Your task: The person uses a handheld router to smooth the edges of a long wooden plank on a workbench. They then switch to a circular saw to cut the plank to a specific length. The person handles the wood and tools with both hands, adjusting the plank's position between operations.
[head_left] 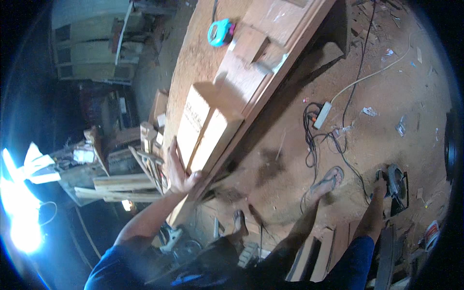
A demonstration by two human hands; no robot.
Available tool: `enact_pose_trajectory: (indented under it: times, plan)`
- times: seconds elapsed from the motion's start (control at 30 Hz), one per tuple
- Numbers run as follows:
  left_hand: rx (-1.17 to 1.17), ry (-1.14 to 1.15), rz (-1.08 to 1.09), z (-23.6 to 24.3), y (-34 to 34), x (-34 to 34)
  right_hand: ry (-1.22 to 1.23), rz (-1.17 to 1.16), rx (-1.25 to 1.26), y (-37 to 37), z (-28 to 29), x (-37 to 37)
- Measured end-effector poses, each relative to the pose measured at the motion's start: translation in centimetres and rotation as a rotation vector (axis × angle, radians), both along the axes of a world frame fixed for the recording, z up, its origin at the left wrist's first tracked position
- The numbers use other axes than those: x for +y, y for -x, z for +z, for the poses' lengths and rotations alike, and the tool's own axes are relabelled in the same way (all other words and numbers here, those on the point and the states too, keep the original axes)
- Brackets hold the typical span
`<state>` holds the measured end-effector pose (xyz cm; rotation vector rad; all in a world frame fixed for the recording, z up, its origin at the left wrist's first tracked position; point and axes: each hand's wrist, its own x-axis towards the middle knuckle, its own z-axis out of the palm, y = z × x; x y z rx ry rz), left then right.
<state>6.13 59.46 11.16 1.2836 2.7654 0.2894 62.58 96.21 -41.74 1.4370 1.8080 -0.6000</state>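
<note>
Two pale wooden blocks (212,133) lie side by side along the workbench (193,60), one with printing on its top. My left hand (181,176) grips their near end, fingers along the left side and thumb across the end. Low at the right, my right hand (380,187) is closed at a circular saw (397,183) with a round guard and dark base plate; its fingers are partly hidden. A turquoise tape measure (221,33) sits farther up the bench, near a smaller wood block (250,43) on a flat panel.
On the sandy floor lie a white power strip (323,115), tangled black cable (311,140) and scraps. Boards (123,186) are stacked left of the bench, near a glaring lamp (21,212). More planks (324,253) lie by my legs. A sandalled foot (328,181) stands mid-floor.
</note>
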Motion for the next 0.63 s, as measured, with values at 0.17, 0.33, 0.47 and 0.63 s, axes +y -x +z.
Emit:
enact_pose_trajectory:
  times: [0.17, 0.33, 0.47, 0.63]
  plan:
    - [-0.003, 0.000, 0.029, 0.2, -0.5, 0.3, -0.101, -0.180, 0.301, 3.1, 4.9, -5.1]
    - [0.058, -0.126, -0.121, -1.5, -0.2, 0.3, 0.424, -1.201, 1.153, 14.7, 23.5, -9.0]
    - [0.240, 0.226, -0.033, 0.3, -1.5, -0.1, 1.218, -1.984, 1.729, 20.0, 43.8, -9.1]
    - [-0.293, -0.291, 0.050, 1.9, -6.1, -1.0, 1.443, -2.066, 2.084, 22.7, 65.2, -5.7]
